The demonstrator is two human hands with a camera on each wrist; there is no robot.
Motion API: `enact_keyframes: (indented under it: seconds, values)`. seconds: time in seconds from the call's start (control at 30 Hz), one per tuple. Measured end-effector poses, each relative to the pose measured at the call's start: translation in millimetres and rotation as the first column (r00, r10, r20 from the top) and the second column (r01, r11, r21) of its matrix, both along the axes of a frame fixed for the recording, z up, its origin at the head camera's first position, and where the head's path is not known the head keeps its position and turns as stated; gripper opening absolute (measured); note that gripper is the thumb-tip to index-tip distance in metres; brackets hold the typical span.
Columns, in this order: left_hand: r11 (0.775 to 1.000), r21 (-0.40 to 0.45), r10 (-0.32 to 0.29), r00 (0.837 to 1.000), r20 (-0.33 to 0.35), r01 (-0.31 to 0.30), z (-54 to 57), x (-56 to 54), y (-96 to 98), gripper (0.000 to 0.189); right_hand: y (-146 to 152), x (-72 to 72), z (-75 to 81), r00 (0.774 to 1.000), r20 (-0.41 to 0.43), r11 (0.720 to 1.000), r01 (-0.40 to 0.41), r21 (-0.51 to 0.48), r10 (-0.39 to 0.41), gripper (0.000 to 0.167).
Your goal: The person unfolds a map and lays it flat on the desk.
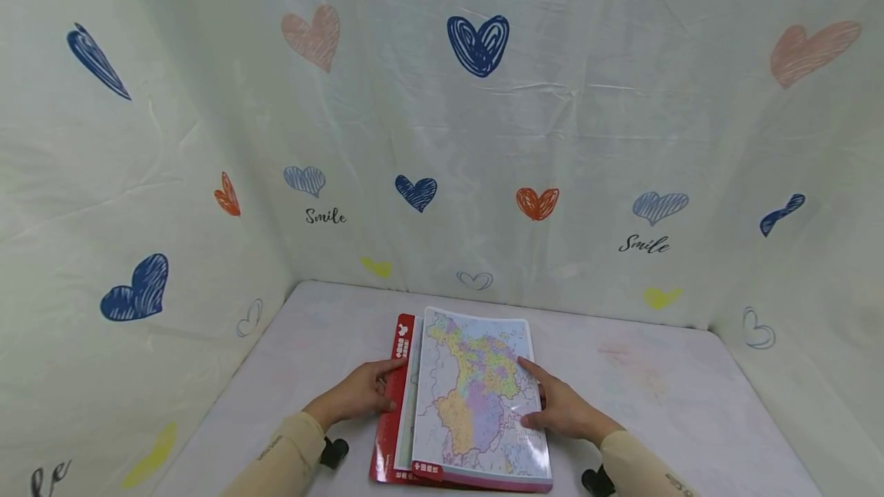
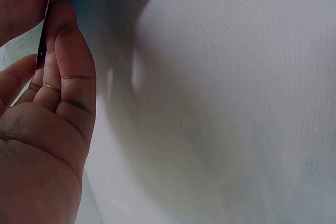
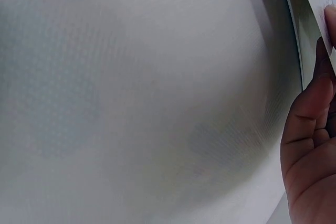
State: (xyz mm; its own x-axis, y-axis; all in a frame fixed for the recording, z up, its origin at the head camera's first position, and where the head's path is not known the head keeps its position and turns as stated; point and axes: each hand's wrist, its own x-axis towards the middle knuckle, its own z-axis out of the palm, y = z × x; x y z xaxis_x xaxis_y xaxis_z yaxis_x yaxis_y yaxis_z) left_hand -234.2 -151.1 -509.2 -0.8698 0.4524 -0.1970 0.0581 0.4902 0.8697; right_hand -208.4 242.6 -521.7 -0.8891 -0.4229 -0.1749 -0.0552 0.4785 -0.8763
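Observation:
Two overlapping maps lie at the front middle of the table in the head view. The lower one, a red-bordered map (image 1: 388, 436), shows mostly along its left side and bottom. On top of it, shifted right, is a glossy colored map (image 1: 476, 390) with a pink-red bottom edge. My left hand (image 1: 359, 393) grips the red-bordered map's left edge, its fingers (image 2: 73, 72) curled beneath and the thumb side above. At the opposite side my right hand (image 1: 569, 409) pinches the upper map's right edge. Fingertips (image 3: 321, 59) reach under that map in the right wrist view.
A white table (image 1: 663, 390) extends around the maps. White curtains (image 1: 587, 121) printed with hearts and "Smile" hang behind and at both sides. Dark wrist-worn pieces (image 1: 334, 452) sit beside the cream sleeves (image 1: 279, 455).

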Motion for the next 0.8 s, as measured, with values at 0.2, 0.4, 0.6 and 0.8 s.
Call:
enact_keyframes:
  seconds: [0.2,0.4,0.6,0.8]
  values:
    - [1.000,-0.028,0.007,1.000,-0.007,-0.007,-0.2,-0.1,-3.7,0.079,4.7,-1.9,0.3,1.000,-0.009,0.999,-0.002,0.042,0.002,0.105]
    - [0.999,-0.031,0.003,1.000,-0.015,-0.004,-0.8,-0.5,-6.7,0.079,10.4,-2.6,0.2,1.000,-0.021,0.997,0.002,0.079,-0.001,0.106]
    - [0.999,-0.043,0.018,1.000,-0.013,-0.018,-1.0,-0.3,-8.4,0.078,15.4,-1.6,1.6,1.000,-0.028,0.995,0.001,0.097,0.002,0.106]
    - [0.998,-0.057,0.028,1.000,-0.004,-0.028,-0.3,0.3,-11.5,0.078,21.7,0.5,3.9,1.000,-0.031,0.992,0.008,0.127,-0.004,0.106]
